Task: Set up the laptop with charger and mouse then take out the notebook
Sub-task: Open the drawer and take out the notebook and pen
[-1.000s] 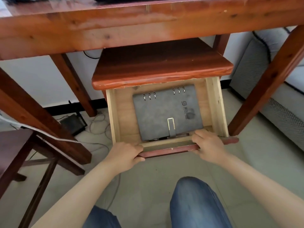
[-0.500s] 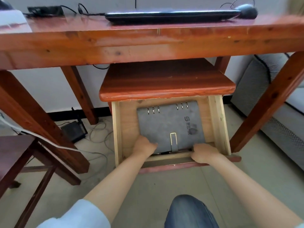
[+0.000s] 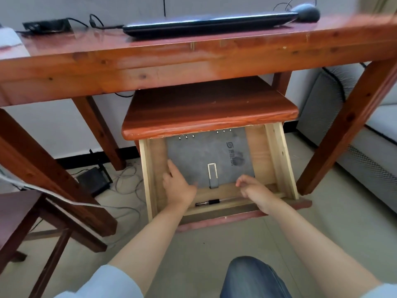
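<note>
Both our hands have left the front rail of the drawer (image 3: pixel 277 160) since a second ago and gone inside it, and the notebook (image 3: pixel 206 155) now sits further back, its ring edge tucked under the shelf (image 3: pixel 204 108) above the drawer.

Our left hand (image 3: pixel 178 186) lies on the notebook's near left corner, fingers extended along its left edge, not clearly curled round it. Our right hand (image 3: pixel 255 191) hovers loosely curled just off the near right corner, holding nothing. The notebook lies straight ahead of both hands, its rings at the far side, its clasp strap (image 3: pixel 213 175) pointing back at us — the left hand is nearer.

It is a flat grey, felt-like cover with metal rings, lying in pale raw wood. A black pen (image 3: pixel 209 202) lies along the drawer's front wall, near the left wrist.
</note>
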Demonstrator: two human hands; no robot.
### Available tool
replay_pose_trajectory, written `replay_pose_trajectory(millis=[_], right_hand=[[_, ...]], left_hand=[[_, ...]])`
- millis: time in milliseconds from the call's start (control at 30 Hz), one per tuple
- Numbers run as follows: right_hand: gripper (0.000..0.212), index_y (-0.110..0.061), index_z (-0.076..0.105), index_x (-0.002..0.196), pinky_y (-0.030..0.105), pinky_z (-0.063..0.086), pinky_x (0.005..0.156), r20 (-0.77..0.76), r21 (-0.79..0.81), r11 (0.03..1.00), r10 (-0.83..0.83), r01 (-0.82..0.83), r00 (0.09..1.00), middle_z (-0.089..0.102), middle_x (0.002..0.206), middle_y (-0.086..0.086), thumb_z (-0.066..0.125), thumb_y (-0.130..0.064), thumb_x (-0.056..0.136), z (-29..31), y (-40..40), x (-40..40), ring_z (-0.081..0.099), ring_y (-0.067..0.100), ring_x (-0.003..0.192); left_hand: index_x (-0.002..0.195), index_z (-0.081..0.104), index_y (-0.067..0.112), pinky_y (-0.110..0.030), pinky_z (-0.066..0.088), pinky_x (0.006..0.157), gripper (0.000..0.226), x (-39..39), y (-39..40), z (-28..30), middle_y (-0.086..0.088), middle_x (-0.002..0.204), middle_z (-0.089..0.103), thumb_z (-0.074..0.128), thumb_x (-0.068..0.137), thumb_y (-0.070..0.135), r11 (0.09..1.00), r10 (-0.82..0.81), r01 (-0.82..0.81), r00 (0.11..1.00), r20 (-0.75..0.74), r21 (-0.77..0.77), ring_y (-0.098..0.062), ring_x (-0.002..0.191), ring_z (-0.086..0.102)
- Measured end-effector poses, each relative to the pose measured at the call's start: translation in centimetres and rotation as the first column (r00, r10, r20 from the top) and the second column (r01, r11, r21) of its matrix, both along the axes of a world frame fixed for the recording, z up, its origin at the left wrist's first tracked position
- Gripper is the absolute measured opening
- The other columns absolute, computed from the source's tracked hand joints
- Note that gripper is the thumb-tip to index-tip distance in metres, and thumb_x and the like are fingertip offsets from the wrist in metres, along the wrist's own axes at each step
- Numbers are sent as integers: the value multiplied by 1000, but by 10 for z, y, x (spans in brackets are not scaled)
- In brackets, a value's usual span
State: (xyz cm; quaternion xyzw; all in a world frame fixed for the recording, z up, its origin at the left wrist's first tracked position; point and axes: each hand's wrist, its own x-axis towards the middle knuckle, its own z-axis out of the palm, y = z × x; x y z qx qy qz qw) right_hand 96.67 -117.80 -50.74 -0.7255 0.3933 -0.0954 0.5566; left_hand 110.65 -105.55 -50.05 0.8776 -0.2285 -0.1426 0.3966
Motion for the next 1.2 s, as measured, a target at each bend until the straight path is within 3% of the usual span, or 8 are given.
replay_pose_trajectory(millis=[200,300,500,667,767,867,1067,1200], right_hand=[[28,-16,48,71,21,26,55,-97,-155,982,92,-107,991,46,73,2,40,6,87,-3,-1,-1,41,17,74],[20,-4,54,106,26,40,69,-415,-371,839,232,-397,880,58,107,13,43,-5,90,-3,3,5,53,24,99],[28,2,58,110,31,45,81,-718,-367,676,231,-639,656,58,120,20,41,-6,89,0,5,16,54,33,108],[32,-16,39,62,28,31,59,-716,-305,608,361,-733,598,50,87,11,40,6,85,11,-10,-4,44,21,82],[29,-19,44,72,23,31,58,-570,-347,760,294,-549,767,42,78,0,39,6,86,23,-26,-21,44,22,85],[33,-2,47,121,29,40,83,-383,-493,836,40,-240,923,52,113,17,47,-1,88,22,-39,-14,47,33,112],[37,1,57,110,25,43,71,-133,-292,925,-290,242,948,64,112,20,63,-8,75,3,-30,27,60,31,100],[53,2,53,120,23,38,77,-97,-17,941,-337,337,936,58,126,15,74,-19,76,-2,-26,28,55,28,113]], left_hand=[[145,4,15,-48,20,113,79,8,-3,-18,-22,153,0,57,87,18,750,-520,114,711,474,651,-38,142,-1],[144,4,2,-50,21,113,59,13,-11,-13,-36,149,4,37,96,10,660,-635,115,614,469,742,-48,139,4],[143,7,0,-50,31,107,63,19,-12,-6,-39,146,11,44,94,14,558,-731,116,537,420,822,-52,136,15],[145,7,9,-44,36,105,74,26,-7,-6,-29,150,11,52,90,29,586,-710,138,561,424,798,-41,140,11],[146,5,16,-40,38,103,74,27,-5,-13,-19,154,5,53,90,26,667,-650,182,616,444,723,-33,143,4],[146,7,26,-35,39,104,75,26,1,-21,-7,157,-2,55,89,17,776,-545,240,722,427,583,-23,145,-5],[142,24,16,-28,14,115,70,20,-1,-17,-13,155,0,55,83,-4,933,-337,258,869,361,251,-25,143,1],[141,26,17,-37,17,115,72,18,10,-17,-19,153,-5,61,80,2,978,-174,132,945,278,162,-35,139,6]])
